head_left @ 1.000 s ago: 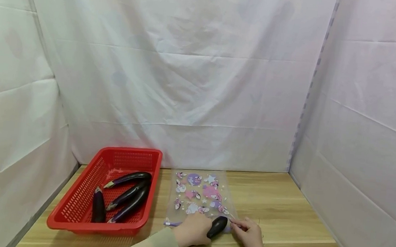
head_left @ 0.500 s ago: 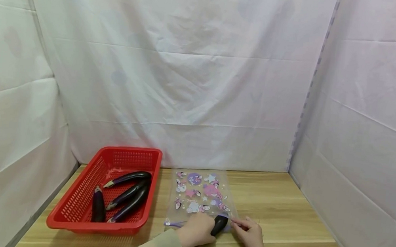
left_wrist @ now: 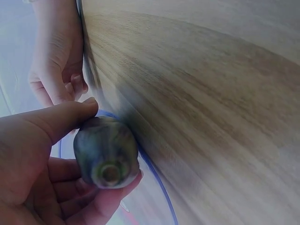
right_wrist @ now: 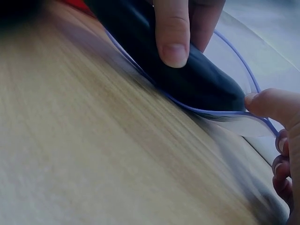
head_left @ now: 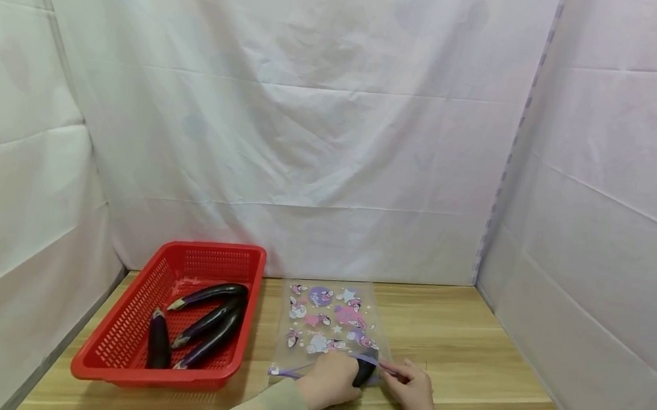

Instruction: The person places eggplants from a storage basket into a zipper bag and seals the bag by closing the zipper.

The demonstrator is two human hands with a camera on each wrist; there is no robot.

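Evidently smooth, dark and tapering, the eggplant (right_wrist: 211, 89) sits at the head frame's lower centre, tip in the limp, printed plastic zip bag's (head_left: 324, 313) mouth. Left hand (head_left: 331, 378) wraps thumb and fingers round its body; right hand (head_left: 413, 390) pinches the purple rim (right_wrist: 201, 111). Judged firm, slippery, moderately heavy, bruisable; best held mid-body.

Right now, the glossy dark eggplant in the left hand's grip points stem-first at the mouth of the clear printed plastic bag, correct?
Only the end is wrong: the eggplant in the left hand's grip points rounded end first at the mouth of the bag, as the right wrist view shows.
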